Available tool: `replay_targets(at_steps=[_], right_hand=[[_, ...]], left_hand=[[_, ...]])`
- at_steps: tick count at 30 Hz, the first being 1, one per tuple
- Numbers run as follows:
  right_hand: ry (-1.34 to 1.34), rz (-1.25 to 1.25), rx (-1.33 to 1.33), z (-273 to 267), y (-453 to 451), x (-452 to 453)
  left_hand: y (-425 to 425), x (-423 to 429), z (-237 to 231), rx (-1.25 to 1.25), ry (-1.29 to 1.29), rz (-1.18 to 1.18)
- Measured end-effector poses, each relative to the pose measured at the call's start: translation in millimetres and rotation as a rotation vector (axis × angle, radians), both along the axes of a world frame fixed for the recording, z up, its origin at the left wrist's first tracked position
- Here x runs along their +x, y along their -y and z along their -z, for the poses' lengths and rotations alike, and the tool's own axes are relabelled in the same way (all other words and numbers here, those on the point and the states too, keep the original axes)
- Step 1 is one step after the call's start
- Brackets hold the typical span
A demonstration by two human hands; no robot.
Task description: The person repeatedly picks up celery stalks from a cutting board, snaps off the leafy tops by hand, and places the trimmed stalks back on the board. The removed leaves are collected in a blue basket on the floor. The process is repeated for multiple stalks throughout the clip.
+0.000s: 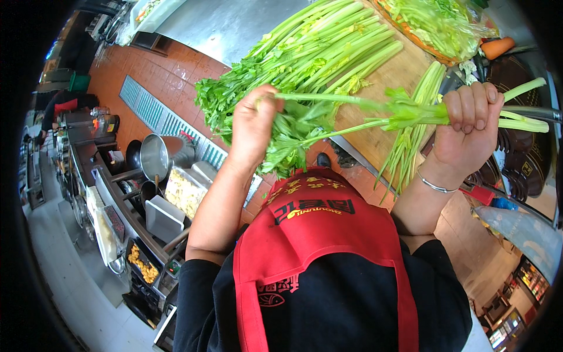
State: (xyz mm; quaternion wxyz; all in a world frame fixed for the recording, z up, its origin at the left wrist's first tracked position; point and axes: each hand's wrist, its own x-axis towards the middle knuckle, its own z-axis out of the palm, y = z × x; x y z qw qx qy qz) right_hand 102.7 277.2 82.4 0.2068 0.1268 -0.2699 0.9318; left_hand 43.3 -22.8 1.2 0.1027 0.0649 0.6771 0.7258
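Note:
My right hand (470, 110) is closed around a small bunch of celery stalks (418, 115), whose pale cut ends stick out to the right of the fist. Out to the left, my left hand (257, 121) grips a thin stalk of this bunch near its leafy end, slightly blurred. Loose celery leaves (294, 127) hang beside the left fingers. Beyond both hands, a large pile of leafy celery (321, 53) lies across a wooden cutting board (396, 70). A smaller row of trimmed celery stalks (429, 88) rests on the board's right part, partly hidden behind the held bunch.
An orange-rimmed basket (413, 33) of cut greens in plastic stands at the far right, beside a carrot (498, 47). A metal floor drain (162, 119) crosses the red tiles at left. Nearby are a steel pot (160, 154) and a counter with food trays (143, 264).

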Motion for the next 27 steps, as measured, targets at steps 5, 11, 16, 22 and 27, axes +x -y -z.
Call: replay_targets(at_steps=[5, 11, 16, 22, 27], right_hand=[[-0.085, 0.06, -0.018, -17, -19, 5], [-0.011, 0.075, -0.006, -6, -14, 1], [-0.047, 0.029, 0.02, -6, -10, -3], [-0.044, -0.033, 0.021, -5, -13, 1], [-0.029, -0.036, 0.001, -4, -17, 7]], left_hand=[[41, -21, -15, 0.309, 0.435, -0.459], [22, -7, -38, -0.145, -0.245, 0.173], [-13, 18, -51, -0.63, -0.51, 0.494], [-33, 26, -29, -0.553, -0.46, 0.545], [-33, 24, -13, -0.507, -0.412, 0.602]])
